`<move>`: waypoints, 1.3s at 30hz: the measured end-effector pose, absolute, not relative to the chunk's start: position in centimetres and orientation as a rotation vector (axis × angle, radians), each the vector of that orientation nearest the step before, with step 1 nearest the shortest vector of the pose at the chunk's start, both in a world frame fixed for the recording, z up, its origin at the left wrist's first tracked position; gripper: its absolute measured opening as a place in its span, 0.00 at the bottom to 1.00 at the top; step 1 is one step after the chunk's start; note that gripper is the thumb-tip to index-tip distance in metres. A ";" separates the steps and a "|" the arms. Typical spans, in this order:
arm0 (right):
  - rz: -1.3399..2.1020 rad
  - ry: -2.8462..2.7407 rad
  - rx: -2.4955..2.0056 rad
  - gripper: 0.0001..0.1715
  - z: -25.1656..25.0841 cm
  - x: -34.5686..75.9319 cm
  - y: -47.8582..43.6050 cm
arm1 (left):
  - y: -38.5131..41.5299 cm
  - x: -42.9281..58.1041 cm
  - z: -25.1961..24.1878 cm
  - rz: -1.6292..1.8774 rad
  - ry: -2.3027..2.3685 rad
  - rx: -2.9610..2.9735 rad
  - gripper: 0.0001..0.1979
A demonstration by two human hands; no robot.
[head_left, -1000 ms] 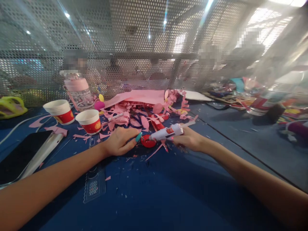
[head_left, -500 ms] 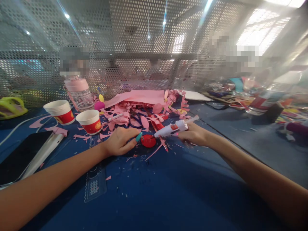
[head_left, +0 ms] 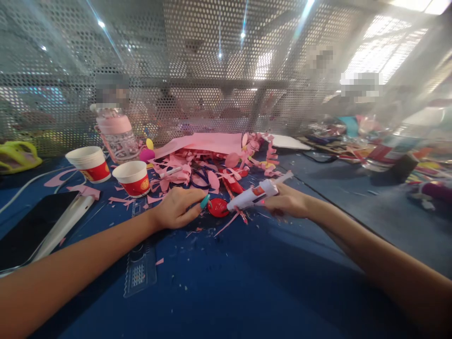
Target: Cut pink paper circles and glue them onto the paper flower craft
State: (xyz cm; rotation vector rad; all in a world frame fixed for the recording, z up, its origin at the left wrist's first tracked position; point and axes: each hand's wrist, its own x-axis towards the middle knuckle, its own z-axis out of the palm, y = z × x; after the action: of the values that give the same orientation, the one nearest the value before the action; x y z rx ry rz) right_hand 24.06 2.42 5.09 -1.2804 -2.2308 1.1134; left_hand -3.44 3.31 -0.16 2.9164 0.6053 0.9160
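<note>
My left hand [head_left: 180, 208] rests on the blue table [head_left: 219, 282], its thumb and fingers pinching the left edge of a red round piece [head_left: 218, 207]. One fingertip bears a turquoise tip [head_left: 205, 201], either a nail or a cover; I cannot tell which. From the right, my right hand [head_left: 287, 200] is closed around a white glue gun [head_left: 252, 195], with a small red light glowing near its grip. A pale glue stick juts from its back end. The gun's nozzle meets the right side of the red piece, which has a glossy, wet-looking mark.
Pink paper scraps [head_left: 180, 172] and a pink sheet [head_left: 212, 142] pile up behind my hands. To the left stand paper cups [head_left: 132, 181], a pink-lidded bottle [head_left: 116, 132], a phone [head_left: 31, 230] and a clear ruler [head_left: 140, 273]. A perforated metal screen [head_left: 197, 61] rises behind.
The glue gun has shifted slightly right and down, tilting more along its length. Glossy streaks now show on the red piece. My left hand stays nearly still.
</note>
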 end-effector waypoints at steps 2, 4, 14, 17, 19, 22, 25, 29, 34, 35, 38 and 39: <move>1.159 -2.182 -1.321 0.06 5.0 24.0 2.5 | 3.3 -3.4 -0.2 0.916 0.611 2.918 0.14; 1.188 -2.140 -1.358 0.06 4.9 24.0 2.6 | 3.3 -3.4 -0.2 0.921 0.608 2.913 0.14; 0.590 -2.205 -1.454 0.09 6.1 25.1 2.7 | 3.1 -3.4 -0.1 0.949 0.644 2.910 0.14; -0.074 -2.310 -1.644 0.11 7.2 24.4 2.1 | 3.0 -3.3 0.0 1.007 0.674 2.897 0.13; -0.256 -2.347 -1.892 0.15 7.3 23.8 1.6 | 2.9 -3.2 0.1 1.029 0.669 2.895 0.13; -0.228 -2.274 -2.283 0.25 6.4 23.4 1.4 | 2.8 -3.1 0.2 1.036 0.663 2.899 0.13; -0.268 -2.249 -2.378 0.31 4.9 23.4 1.7 | 2.8 -3.1 0.2 1.030 0.676 2.896 0.13; -0.408 -2.159 -2.307 0.25 3.8 23.2 2.0 | 2.8 -3.1 0.2 1.071 0.700 2.868 0.12; -0.613 -2.037 -1.796 0.20 4.8 22.1 1.7 | 3.0 -3.4 0.0 1.154 0.839 2.805 0.10; -0.576 -2.063 -1.659 0.18 5.0 21.8 1.7 | 3.0 -3.5 0.0 1.170 0.867 2.803 0.10; -0.406 -2.240 -1.361 0.17 5.0 20.7 2.4 | 3.2 -3.6 -0.2 1.198 0.905 2.835 0.10; -0.380 -2.314 -1.324 0.18 4.8 20.2 2.8 | 3.2 -3.6 -0.3 1.204 0.905 2.850 0.10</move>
State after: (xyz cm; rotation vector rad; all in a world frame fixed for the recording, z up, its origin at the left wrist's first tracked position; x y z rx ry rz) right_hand 20.24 2.79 4.80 -1.3238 -2.3138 -0.3796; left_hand -3.60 3.25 -0.28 2.8505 0.9047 1.2042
